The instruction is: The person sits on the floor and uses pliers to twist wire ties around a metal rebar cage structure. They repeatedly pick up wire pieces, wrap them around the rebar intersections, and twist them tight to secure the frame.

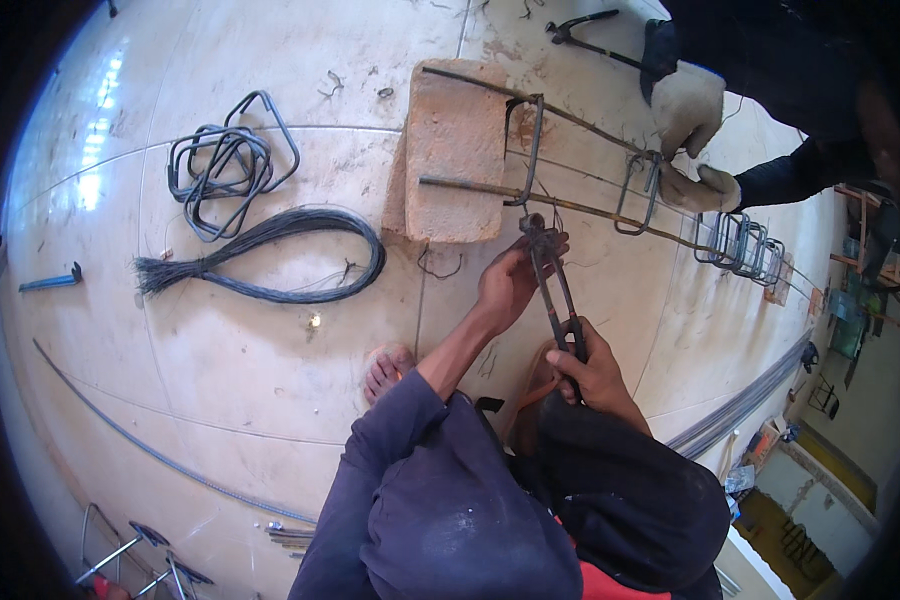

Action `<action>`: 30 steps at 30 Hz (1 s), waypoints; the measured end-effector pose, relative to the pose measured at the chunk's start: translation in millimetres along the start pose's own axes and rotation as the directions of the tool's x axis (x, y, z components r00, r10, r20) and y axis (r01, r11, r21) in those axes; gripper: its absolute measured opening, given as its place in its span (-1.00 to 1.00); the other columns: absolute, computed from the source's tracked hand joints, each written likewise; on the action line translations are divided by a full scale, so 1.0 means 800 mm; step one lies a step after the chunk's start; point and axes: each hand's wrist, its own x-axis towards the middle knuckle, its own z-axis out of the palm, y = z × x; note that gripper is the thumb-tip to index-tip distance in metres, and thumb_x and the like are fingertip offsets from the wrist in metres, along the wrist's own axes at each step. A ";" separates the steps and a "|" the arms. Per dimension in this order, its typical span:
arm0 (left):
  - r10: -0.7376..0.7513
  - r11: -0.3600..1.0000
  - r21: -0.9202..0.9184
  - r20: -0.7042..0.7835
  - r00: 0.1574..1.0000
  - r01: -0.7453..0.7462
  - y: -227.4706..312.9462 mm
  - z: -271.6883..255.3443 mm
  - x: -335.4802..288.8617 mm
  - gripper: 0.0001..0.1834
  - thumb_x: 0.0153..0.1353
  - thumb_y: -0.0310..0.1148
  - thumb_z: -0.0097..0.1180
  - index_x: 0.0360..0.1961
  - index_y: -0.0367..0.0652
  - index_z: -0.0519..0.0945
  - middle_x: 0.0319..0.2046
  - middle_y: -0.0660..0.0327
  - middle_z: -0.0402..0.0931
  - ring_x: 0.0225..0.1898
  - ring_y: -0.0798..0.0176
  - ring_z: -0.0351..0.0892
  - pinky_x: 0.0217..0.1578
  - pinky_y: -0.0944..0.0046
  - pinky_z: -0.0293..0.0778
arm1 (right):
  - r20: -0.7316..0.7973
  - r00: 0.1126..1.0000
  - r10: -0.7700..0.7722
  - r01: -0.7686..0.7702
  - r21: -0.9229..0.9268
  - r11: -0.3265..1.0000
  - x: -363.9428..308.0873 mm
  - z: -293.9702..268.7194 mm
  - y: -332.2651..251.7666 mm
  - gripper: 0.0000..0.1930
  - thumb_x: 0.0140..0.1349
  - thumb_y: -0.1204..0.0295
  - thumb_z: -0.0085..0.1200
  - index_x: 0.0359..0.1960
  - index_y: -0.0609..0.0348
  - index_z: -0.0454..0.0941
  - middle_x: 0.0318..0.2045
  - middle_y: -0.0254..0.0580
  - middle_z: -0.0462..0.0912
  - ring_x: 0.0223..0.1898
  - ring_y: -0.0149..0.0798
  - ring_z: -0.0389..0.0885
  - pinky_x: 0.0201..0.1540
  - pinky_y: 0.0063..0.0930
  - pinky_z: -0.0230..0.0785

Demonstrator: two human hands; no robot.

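Observation:
My right hand (592, 368) is closed round the handles of a pair of long-handled pincers (560, 290), whose jaws point up and away from me. My left hand (510, 283) is at the jaws, its fingers curled and partly behind them; what they hold is hidden. Just beyond the jaws, a bent rebar stirrup (538, 150) stands across two parallel steel bars (475, 187). Thin tie wire (560, 205) sticks out near that corner. The near ends of the bars rest on a reddish brick block (457, 150).
At right a co-worker's gloved hands (692, 105) are at another stirrup (638, 195); several more stirrups (740, 245) hang farther along. A tie-wire bundle (360, 270), loose stirrups (235, 165), a blue tool (52, 280) and a long rod (160, 440) lie left. Another pair of pincers (585, 40) lies beyond.

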 end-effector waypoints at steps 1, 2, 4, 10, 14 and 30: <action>-0.031 0.990 0.139 -0.066 0.997 0.040 0.013 0.021 -0.010 -0.56 0.38 -0.32 -0.23 0.21 -0.31 0.31 0.16 -0.02 0.38 0.18 0.05 0.39 0.18 0.12 0.29 | -0.033 0.999 -0.014 0.013 -0.051 0.999 0.000 -0.001 0.003 -0.67 0.19 0.42 0.16 -0.11 0.17 0.29 -0.63 -0.32 0.43 -0.73 -0.48 0.36 -0.70 -0.59 0.16; -0.047 0.958 0.274 -0.135 0.990 0.083 0.024 0.031 -0.020 -0.56 0.36 -0.35 -0.21 0.20 -0.34 0.32 0.16 0.02 0.40 0.14 0.08 0.44 0.12 0.15 0.38 | -0.065 0.997 -0.032 0.025 -0.102 0.994 0.001 -0.002 0.004 -0.66 0.19 0.41 0.17 -0.11 0.17 0.29 -0.62 -0.31 0.44 -0.72 -0.48 0.37 -0.68 -0.58 0.18; 0.026 0.569 0.810 -0.190 0.982 0.142 0.050 0.038 -0.048 -0.66 0.35 -0.34 -0.16 -0.02 -0.34 0.51 -0.08 -0.02 0.57 -0.11 0.08 0.62 -0.09 0.22 0.50 | -0.079 0.988 -0.131 0.107 -0.257 0.961 0.006 -0.010 0.009 -0.65 0.18 0.39 0.18 -0.11 0.18 0.30 -0.62 -0.29 0.46 -0.69 -0.47 0.39 -0.64 -0.55 0.21; 0.401 -0.308 0.920 0.357 0.844 -0.243 0.134 0.148 -0.068 -0.75 0.26 -0.28 0.02 -0.25 -0.25 0.61 -0.45 0.03 0.62 -0.31 0.05 0.65 -0.20 0.13 0.49 | -0.077 0.975 -0.210 0.180 -0.287 0.941 0.015 -0.015 0.024 -0.64 0.18 0.35 0.19 -0.12 0.22 0.31 -0.62 -0.28 0.49 -0.66 -0.44 0.43 -0.58 -0.51 0.26; 0.104 -0.798 0.563 0.482 0.870 -0.216 0.115 0.154 0.023 -0.77 0.16 -0.27 0.11 -0.25 -0.17 0.62 -0.48 0.04 0.61 -0.34 -0.02 0.63 -0.14 0.08 0.42 | -0.068 0.978 -0.199 0.171 -0.290 0.941 0.017 -0.004 0.026 -0.62 0.19 0.31 0.19 -0.10 0.21 0.31 -0.63 -0.28 0.50 -0.66 -0.45 0.42 -0.58 -0.52 0.25; -0.409 -0.746 0.603 -0.082 0.909 -0.282 0.114 0.139 0.135 -0.49 -0.02 -0.44 0.01 0.05 -0.26 0.49 -0.31 -0.06 0.62 -0.25 -0.01 0.64 -0.19 0.06 0.52 | -0.015 0.978 -0.207 0.201 -0.173 0.964 0.030 0.006 0.047 -0.64 0.22 0.29 0.18 -0.11 0.16 0.29 -0.58 -0.36 0.41 -0.66 -0.53 0.37 -0.64 -0.58 0.21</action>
